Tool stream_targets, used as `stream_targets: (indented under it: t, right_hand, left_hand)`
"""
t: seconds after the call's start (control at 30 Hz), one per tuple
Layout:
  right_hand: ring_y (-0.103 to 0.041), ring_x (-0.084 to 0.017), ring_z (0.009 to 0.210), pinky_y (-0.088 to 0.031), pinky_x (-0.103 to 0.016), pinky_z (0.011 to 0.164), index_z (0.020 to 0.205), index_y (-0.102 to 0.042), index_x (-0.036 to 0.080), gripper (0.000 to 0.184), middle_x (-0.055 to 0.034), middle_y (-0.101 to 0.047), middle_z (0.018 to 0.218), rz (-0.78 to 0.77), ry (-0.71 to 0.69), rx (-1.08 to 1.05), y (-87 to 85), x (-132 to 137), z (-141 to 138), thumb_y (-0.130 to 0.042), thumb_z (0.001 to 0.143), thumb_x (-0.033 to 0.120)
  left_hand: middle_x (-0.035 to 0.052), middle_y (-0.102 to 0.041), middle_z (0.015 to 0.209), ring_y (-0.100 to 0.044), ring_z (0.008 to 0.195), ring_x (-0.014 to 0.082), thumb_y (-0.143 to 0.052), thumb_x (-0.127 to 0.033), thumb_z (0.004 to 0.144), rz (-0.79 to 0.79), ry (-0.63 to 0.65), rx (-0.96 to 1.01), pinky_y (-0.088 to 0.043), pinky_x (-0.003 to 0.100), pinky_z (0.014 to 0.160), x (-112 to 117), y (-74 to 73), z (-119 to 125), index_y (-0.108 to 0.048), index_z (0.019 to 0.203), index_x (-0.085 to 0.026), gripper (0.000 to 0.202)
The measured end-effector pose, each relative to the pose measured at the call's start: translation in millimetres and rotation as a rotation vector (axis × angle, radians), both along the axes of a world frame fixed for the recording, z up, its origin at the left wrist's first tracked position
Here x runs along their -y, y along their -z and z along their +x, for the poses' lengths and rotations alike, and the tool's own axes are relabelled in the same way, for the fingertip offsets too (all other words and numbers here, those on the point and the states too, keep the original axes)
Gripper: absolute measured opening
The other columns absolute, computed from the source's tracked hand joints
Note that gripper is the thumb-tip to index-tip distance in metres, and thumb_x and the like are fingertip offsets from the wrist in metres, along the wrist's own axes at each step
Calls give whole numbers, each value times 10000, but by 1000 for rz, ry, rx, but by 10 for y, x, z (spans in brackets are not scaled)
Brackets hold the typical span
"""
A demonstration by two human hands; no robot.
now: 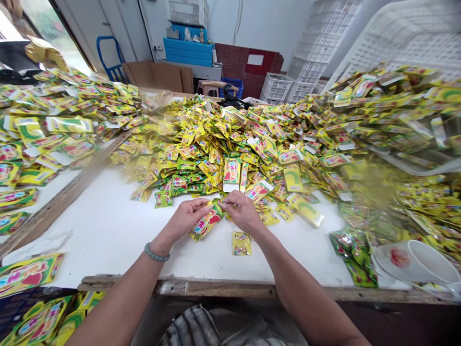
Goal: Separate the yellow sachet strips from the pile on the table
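Note:
In my left hand (pixel 187 217) is a small yellow and green printed carton (pixel 208 222), tilted above the white tabletop, with the thumb on its upper face. The closed fingers of my right hand (pixel 242 210) pinch at the carton's upper right end, where a bit of green shows. Whether that is a flap or a sachet I cannot tell. A yellow sachet (pixel 241 243) lies flat below my right hand. Just beyond both hands, an upright carton (pixel 231 173) leans against a large heap of yellow and green sachets (pixel 201 144).
Cartons pile up at left behind a wooden strip (pixel 68 192). At right are a tipped white crate (pixel 392 161) spilling cartons, green sachets (pixel 356 257) and a white cup (pixel 414 262). A wooden edge (pixel 223 289) borders the table's near side. Stacked white crates (pixel 313 43) stand behind.

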State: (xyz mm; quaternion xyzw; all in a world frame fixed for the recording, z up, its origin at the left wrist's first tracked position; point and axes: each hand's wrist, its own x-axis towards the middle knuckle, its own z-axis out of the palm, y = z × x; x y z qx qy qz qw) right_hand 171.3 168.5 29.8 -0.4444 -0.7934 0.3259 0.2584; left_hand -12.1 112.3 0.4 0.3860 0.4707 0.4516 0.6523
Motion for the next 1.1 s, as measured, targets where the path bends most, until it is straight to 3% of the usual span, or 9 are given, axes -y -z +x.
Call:
stream_targets:
  t: [0.13, 0.27, 0.33, 0.43, 0.57, 0.7, 0.93, 1.03, 1.1]
  right_hand:
    - [-522, -217, 917, -428, -376, 852, 746, -725, 232, 94, -52, -643, 859, 66, 8, 15, 24, 21, -14, -682, 826, 256]
    - [-490, -260, 1121, -402, -449, 985, 768, -730, 239, 153, -60, -605, 1134, -76, 25, -13, -11, -23, 85, -742, 773, 391]
    - [-478, -273, 1154, -394, -470, 1003, 724, -716, 228, 172, -59, -591, 1177, -122, 2, -7, -15, -40, 116, -766, 744, 392]
    - [-460, -288, 1158, -365, -500, 1023, 655, -707, 227, 153, -60, -605, 1167, -73, -17, 26, 0, -33, 97, -785, 722, 340]
    - [-454, -284, 1165, -344, -500, 1041, 672, -734, 240, 133, -43, -629, 1161, -103, -50, 26, -19, 8, 44, -707, 794, 284]
    - [-435, -278, 1211, -317, -509, 1062, 733, -753, 238, 285, -41, -609, 1234, -197, -79, 11, -70, 55, 2, -561, 914, 346]
    - [-448, -257, 1198, -355, -460, 1061, 809, -761, 252, 228, -66, -607, 1204, -108, -151, -3, -21, 99, -90, -623, 875, 421]
    - [-524, -237, 1135, -435, -407, 981, 993, -716, 248, 222, -74, -608, 1199, -139, -12, -173, 16, 82, -68, -668, 836, 398]
    - [-587, -210, 996, -490, -352, 858, 1034, -672, 225, 276, -72, -642, 1091, -177, 74, -308, 50, 87, -76, -680, 819, 398]
  left_hand:
    - [42, -731, 814, -652, 709, 178, -773, -490, 698, -16, -22, 36, -507, 265, 652, 13, -14, -1, -715, 1059, -164, 489]
    - [40, -723, 808, -635, 673, 164, -762, -489, 713, -20, 0, 46, -490, 251, 609, 21, 1, -29, -718, 1053, -170, 469]
    - [41, -725, 817, -637, 673, 162, -763, -479, 718, -35, 40, 65, -489, 249, 607, 28, 17, -49, -723, 1037, -169, 446]
    - [40, -726, 815, -634, 660, 153, -767, -467, 719, -48, 52, 86, -485, 244, 601, 35, 36, -57, -728, 1014, -168, 422]
    - [28, -724, 799, -627, 651, 147, -776, -473, 705, -34, 16, 79, -483, 241, 599, 15, 15, -8, -725, 1039, -174, 452]
    - [38, -730, 827, -649, 715, 173, -768, -499, 697, 6, -30, 67, -506, 267, 663, -2, -23, 49, -719, 1040, -165, 481]
    - [55, -730, 861, -658, 759, 192, -773, -510, 677, 28, -105, 81, -502, 283, 702, -8, -10, 94, -694, 984, -136, 491]
    - [20, -705, 769, -639, 653, 161, -769, -519, 680, 21, -237, 108, -497, 259, 623, -36, -19, 111, -616, 1051, -156, 541]
    - [-24, -663, 687, -595, 549, 133, -743, -516, 718, 55, -333, 115, -469, 233, 541, -50, -25, 114, -530, 1147, -195, 577]
